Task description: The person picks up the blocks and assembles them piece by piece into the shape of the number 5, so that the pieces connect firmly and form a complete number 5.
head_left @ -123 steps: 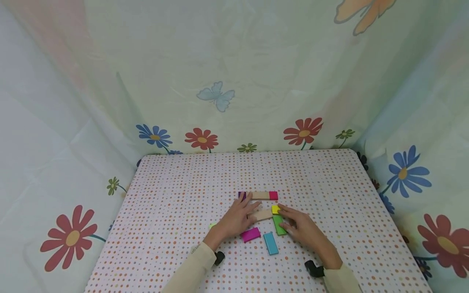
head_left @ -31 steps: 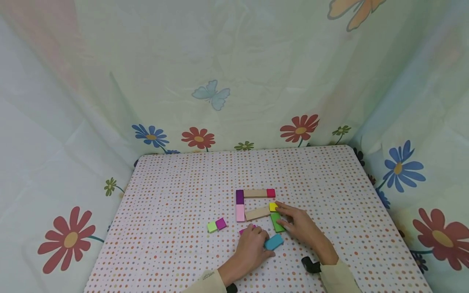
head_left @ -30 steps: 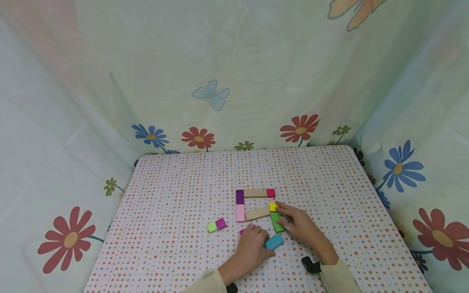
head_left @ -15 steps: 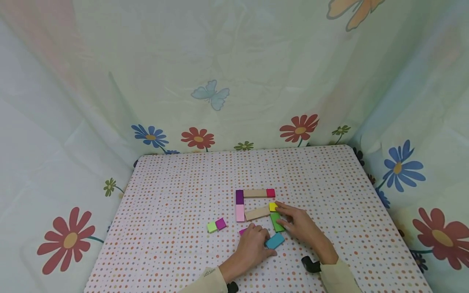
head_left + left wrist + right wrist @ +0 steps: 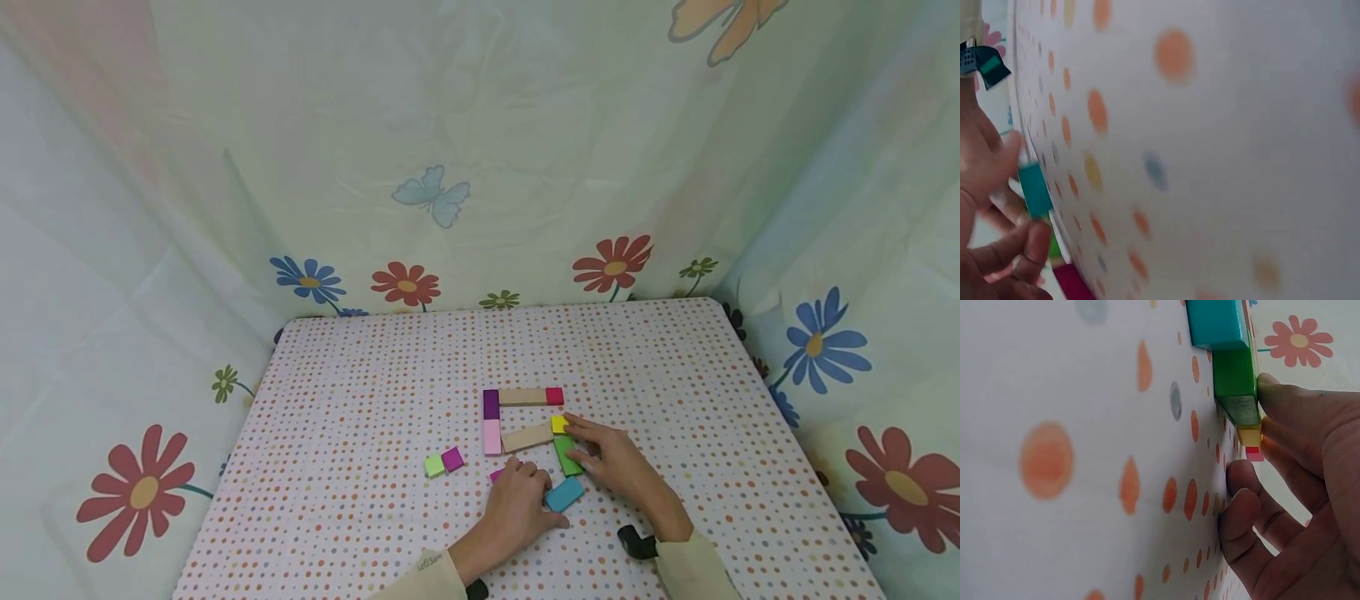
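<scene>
My left hand [image 5: 513, 507] pinches a blue block [image 5: 565, 494] by its near left end, between thumb and index finger; the left wrist view shows the blue block [image 5: 1035, 189] between them. Partly hidden under that hand lies a magenta block [image 5: 496, 476]. My right hand [image 5: 628, 471] rests its index finger on a small yellow block [image 5: 558, 424] and its thumb on a green block [image 5: 567, 456]. In the right wrist view the thumb touches the green block [image 5: 1235, 374], while the other fingers bend loosely. The blue block's far end lies close to the green one.
A purple block [image 5: 491, 403], a pink block [image 5: 491, 437], two plain wooden blocks [image 5: 522, 397] and a red block [image 5: 554, 396] join the yellow and green ones in a line. Lime [image 5: 434, 465] and magenta [image 5: 452, 458] cubes lie left on the dotted table [image 5: 360, 392].
My left hand has left the pink block area, come nearer and taken the blue block, turning it slantwise. Lately it shifted slightly right, toward the green block. The right hand stays put.
</scene>
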{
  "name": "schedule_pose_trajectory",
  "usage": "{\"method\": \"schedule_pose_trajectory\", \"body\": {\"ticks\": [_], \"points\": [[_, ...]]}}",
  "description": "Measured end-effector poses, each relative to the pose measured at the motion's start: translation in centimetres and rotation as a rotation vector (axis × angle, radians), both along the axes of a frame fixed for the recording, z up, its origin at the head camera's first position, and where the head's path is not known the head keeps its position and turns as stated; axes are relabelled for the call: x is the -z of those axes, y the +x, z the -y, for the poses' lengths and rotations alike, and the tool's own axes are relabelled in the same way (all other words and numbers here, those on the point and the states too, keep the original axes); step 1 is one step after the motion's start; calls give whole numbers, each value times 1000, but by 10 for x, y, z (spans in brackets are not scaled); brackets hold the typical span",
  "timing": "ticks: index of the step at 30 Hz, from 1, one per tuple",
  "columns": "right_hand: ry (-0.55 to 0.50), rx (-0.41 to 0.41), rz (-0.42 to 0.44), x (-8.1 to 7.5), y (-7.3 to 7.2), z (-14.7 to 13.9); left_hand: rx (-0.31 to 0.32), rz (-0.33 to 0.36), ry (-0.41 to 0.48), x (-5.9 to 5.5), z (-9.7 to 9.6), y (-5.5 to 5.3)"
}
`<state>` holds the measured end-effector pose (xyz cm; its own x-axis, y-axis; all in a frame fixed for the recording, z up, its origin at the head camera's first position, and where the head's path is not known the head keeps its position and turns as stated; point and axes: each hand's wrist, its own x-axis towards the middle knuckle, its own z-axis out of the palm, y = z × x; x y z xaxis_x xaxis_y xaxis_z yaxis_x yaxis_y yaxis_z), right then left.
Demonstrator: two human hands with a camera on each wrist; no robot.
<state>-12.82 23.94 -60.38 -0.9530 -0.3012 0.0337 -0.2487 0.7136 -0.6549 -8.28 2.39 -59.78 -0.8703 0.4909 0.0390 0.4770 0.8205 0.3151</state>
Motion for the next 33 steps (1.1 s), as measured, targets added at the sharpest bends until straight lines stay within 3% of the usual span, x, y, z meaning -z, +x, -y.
{"method": "schedule_pose_trajectory", "body": {"ticks": [3,8,13,17,23,28,33], "points": [[3,1,-4,-1,0,1,-23,-7,21,-7,7,-3],[43,11,-2,-2,-1,2,-84,23,139,-28,27,-12],[59,26,34,-1,-1,1,-140,177,255,-39,50,-21],[45,23,35,-1,-1,1,-178,274,301,-35,64,-23],[50,28,40,-1,-2,0,-189,336,313,-20,70,-18],[57,27,44,-2,-2,0,-216,353,329,-9,69,-15],[59,22,49,-1,-2,1,-262,348,357,-5,69,-12]]}}
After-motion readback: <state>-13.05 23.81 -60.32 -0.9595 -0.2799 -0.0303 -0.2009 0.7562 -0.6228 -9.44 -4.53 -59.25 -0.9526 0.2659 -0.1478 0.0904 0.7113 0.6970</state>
